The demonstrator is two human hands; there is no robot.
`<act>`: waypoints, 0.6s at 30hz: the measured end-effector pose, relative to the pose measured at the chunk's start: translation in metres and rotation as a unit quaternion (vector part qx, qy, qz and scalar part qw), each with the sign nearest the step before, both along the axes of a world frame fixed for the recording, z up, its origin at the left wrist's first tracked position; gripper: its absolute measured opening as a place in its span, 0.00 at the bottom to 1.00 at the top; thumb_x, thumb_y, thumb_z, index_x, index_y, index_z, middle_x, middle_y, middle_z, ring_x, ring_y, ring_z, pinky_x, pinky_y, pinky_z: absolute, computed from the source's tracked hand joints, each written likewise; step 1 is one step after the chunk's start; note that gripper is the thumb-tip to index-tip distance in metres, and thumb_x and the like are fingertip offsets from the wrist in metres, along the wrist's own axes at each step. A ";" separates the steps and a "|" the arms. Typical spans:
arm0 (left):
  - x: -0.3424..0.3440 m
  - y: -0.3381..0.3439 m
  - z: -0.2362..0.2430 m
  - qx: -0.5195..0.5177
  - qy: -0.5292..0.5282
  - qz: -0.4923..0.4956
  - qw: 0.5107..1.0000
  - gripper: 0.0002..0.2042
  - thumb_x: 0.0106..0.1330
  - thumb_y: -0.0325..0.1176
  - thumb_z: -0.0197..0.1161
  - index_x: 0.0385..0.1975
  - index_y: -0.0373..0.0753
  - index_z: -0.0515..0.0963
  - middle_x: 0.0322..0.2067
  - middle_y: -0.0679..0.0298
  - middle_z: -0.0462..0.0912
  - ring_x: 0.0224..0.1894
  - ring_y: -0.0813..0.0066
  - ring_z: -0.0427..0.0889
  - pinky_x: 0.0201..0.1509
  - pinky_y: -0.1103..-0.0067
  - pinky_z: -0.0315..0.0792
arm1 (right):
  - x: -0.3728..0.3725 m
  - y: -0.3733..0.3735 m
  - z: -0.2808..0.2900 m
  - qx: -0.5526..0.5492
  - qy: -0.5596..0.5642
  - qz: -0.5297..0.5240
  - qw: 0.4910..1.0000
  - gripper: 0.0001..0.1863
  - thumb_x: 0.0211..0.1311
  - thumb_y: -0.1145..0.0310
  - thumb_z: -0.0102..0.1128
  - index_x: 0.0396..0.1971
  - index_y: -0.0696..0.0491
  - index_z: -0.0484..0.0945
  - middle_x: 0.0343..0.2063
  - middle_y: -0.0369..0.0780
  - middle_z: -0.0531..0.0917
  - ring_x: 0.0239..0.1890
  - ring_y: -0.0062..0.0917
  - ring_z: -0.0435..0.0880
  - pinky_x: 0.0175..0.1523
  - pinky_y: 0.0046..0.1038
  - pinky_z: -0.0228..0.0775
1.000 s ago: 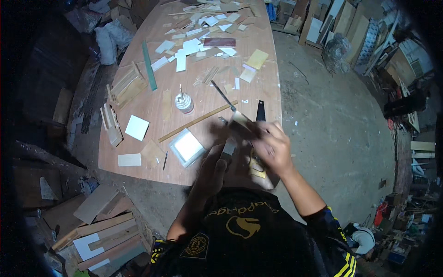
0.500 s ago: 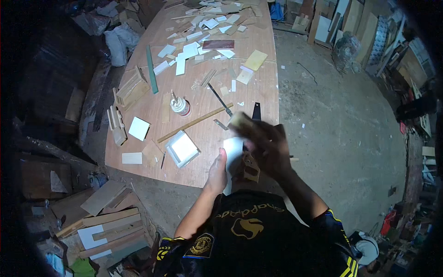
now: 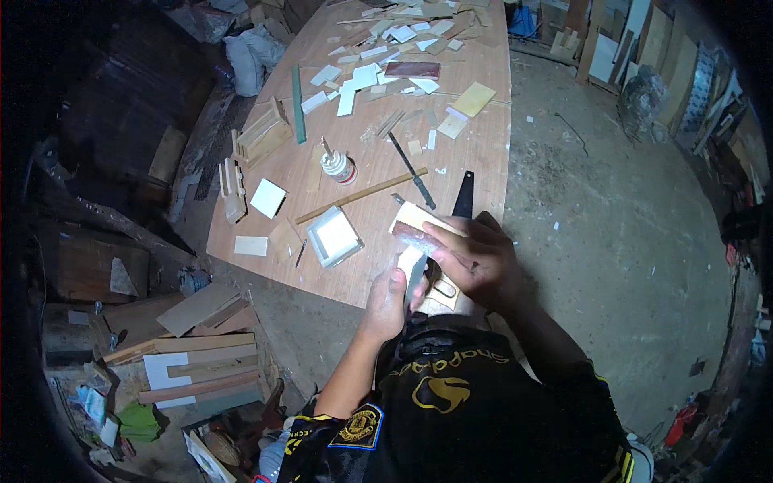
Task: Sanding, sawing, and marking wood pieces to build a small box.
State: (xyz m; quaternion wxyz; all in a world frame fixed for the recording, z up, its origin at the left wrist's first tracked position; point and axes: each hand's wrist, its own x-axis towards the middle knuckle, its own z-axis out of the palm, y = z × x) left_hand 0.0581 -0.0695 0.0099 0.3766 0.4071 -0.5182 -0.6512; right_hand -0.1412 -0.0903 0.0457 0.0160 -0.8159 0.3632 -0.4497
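My left hand is closed around a small white board, held tilted just off the table's near edge. My right hand grips a sanding block, a pale piece of wood with a brown, dusty abrasive face. That face lies against or just over the upper end of the board; the exact contact is hard to see. Below my right hand is a hand saw, its black blade pointing away and its wooden handle partly hidden.
On the table are a shallow white box, a glue pot, a file, a wooden strip and a pencil. Scrap pieces cover its far end. Boards are stacked on the floor at left.
The sanding block, raised and blurred before, has come down to the white board's end. The board has turned in my left hand. The whole view has shifted slightly.
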 end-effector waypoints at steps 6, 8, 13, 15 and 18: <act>0.016 0.008 0.007 -0.068 -0.131 -0.078 0.986 0.33 0.72 0.61 0.39 0.52 0.33 0.70 0.39 0.57 0.78 0.41 0.66 0.78 0.48 0.74 0.72 | -0.003 0.012 0.007 -0.050 0.009 0.011 0.999 0.23 0.45 0.72 0.72 0.46 0.52 0.83 0.45 0.43 0.84 0.32 0.30 0.78 0.43 0.31 0.68; 0.003 0.008 0.024 -0.195 -0.184 -0.031 0.963 0.34 0.72 0.61 0.37 0.52 0.31 0.72 0.43 0.53 0.78 0.44 0.63 0.78 0.52 0.69 0.70 | -0.007 0.012 -0.004 0.029 -0.083 -0.003 0.996 0.24 0.44 0.73 0.72 0.47 0.52 0.83 0.46 0.42 0.83 0.32 0.29 0.77 0.40 0.30 0.69; 0.005 0.009 0.026 -0.266 -0.202 -0.019 0.942 0.33 0.71 0.61 0.40 0.50 0.32 0.74 0.38 0.50 0.81 0.42 0.54 0.82 0.47 0.68 0.72 | -0.007 0.020 0.012 0.027 -0.088 0.033 0.995 0.27 0.43 0.75 0.72 0.50 0.53 0.81 0.48 0.42 0.80 0.31 0.29 0.73 0.38 0.29 0.67; 0.005 0.016 0.020 -0.235 -0.146 -0.022 0.961 0.36 0.70 0.64 0.40 0.50 0.31 0.73 0.38 0.51 0.81 0.42 0.56 0.81 0.47 0.68 0.72 | -0.026 0.007 0.000 -0.029 -0.034 -0.018 0.999 0.25 0.45 0.74 0.72 0.49 0.54 0.81 0.49 0.44 0.80 0.32 0.30 0.74 0.40 0.27 0.68; 0.014 0.010 0.011 -0.211 -0.086 -0.015 0.974 0.41 0.65 0.70 0.40 0.49 0.29 0.71 0.35 0.57 0.79 0.34 0.66 0.79 0.40 0.73 0.72 | -0.033 0.010 -0.017 0.140 -0.172 0.013 0.975 0.25 0.54 0.71 0.69 0.55 0.47 0.77 0.46 0.38 0.80 0.34 0.26 0.77 0.41 0.28 0.73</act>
